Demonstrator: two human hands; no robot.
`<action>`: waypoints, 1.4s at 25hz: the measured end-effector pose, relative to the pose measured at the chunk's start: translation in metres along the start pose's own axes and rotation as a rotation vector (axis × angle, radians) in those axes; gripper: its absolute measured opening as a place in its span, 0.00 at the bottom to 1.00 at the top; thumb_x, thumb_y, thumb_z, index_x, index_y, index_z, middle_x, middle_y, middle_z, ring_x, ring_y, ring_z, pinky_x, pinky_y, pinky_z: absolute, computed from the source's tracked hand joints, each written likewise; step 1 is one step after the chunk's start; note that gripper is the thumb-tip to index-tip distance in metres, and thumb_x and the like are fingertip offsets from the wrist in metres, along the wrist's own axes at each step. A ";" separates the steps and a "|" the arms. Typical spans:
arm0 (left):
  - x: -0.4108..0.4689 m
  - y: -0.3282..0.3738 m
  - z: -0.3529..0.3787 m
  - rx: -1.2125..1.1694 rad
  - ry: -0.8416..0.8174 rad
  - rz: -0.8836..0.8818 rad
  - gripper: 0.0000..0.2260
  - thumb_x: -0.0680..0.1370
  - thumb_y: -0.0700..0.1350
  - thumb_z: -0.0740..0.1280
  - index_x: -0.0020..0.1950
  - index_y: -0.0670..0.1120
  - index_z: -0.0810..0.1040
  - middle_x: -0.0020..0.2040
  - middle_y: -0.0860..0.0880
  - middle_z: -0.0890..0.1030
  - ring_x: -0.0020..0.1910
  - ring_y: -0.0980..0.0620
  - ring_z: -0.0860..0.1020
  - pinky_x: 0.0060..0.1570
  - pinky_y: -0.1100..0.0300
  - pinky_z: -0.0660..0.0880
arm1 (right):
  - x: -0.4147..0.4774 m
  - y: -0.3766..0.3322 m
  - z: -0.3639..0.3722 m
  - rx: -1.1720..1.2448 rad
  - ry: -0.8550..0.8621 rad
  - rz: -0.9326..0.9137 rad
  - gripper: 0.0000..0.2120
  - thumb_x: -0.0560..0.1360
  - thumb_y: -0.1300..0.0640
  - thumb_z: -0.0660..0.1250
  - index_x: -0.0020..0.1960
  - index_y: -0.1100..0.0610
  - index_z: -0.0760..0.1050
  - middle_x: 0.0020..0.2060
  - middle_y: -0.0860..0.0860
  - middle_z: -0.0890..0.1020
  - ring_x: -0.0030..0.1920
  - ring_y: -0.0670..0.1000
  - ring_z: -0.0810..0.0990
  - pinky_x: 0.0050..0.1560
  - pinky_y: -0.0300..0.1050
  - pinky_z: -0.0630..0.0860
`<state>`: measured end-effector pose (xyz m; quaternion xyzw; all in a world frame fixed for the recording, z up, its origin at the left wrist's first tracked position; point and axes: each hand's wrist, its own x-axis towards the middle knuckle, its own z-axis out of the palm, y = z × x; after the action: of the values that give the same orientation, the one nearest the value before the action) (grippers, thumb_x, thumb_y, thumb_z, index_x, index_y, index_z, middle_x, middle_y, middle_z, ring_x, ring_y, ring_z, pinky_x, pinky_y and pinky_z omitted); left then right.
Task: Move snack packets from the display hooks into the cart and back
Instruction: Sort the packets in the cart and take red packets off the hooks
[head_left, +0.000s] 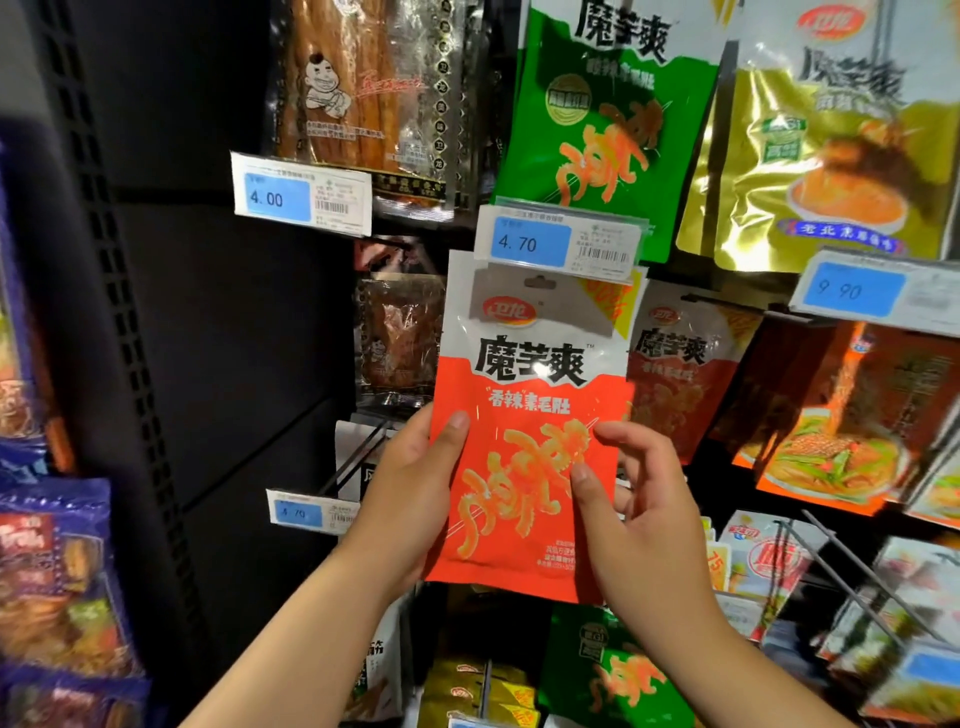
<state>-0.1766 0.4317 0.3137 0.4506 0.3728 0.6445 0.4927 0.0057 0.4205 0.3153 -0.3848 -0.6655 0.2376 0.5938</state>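
A dark perforated display rack (208, 312) fills the view, hung with rows of snack pouches; a green packet (608, 119) and a gold packet (841, 156) hang in the top row. In front of the rack, held upright at mid-height, is the red-and-white konjac snack packet (524, 415). Its top edge is tucked just under the 4.70 price tag (561, 241). The left hand (410, 478) grips its left edge, thumb flat on the printed face and fingers hidden behind. The right hand (644, 504) pinches the right edge, with the thumb and a fingertip on the face and the other fingers loosely curled beside it. The packet looks light and flat, a glossy film pouch that would probably flex and slide a little under dry fingers. A pinch across both faces at the side seams, as here, should hold better than a palm on the front. The contents seem soft, so a hard squeeze in the middle is best avoided. The small hang hole (540, 283) sits in the stiffer sealed header, likely the best spot for steering it on or off a hook; whether a hook passes through it now I cannot tell. The cart is out of view.
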 end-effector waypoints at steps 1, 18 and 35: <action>-0.001 0.001 -0.001 -0.011 -0.005 -0.009 0.11 0.84 0.54 0.62 0.51 0.63 0.85 0.53 0.48 0.88 0.50 0.46 0.88 0.41 0.56 0.84 | -0.001 0.000 0.000 -0.012 0.000 -0.014 0.18 0.79 0.61 0.69 0.57 0.38 0.71 0.55 0.33 0.81 0.55 0.38 0.82 0.50 0.34 0.79; 0.011 -0.002 -0.004 0.118 0.019 0.033 0.09 0.85 0.53 0.62 0.58 0.55 0.81 0.51 0.50 0.88 0.48 0.50 0.88 0.43 0.58 0.83 | 0.009 0.018 0.003 -0.008 -0.053 0.054 0.16 0.80 0.55 0.67 0.58 0.34 0.70 0.61 0.46 0.81 0.60 0.53 0.83 0.59 0.59 0.80; 0.157 -0.044 0.004 0.985 0.342 0.079 0.26 0.82 0.62 0.64 0.29 0.48 0.71 0.27 0.52 0.74 0.30 0.46 0.73 0.30 0.54 0.63 | 0.125 0.087 0.013 -0.645 -0.189 0.068 0.21 0.81 0.62 0.64 0.72 0.53 0.63 0.51 0.60 0.81 0.48 0.64 0.81 0.37 0.52 0.69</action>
<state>-0.1773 0.5944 0.3081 0.5308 0.6896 0.4753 0.1300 0.0128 0.5728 0.3215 -0.5512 -0.7453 0.0690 0.3687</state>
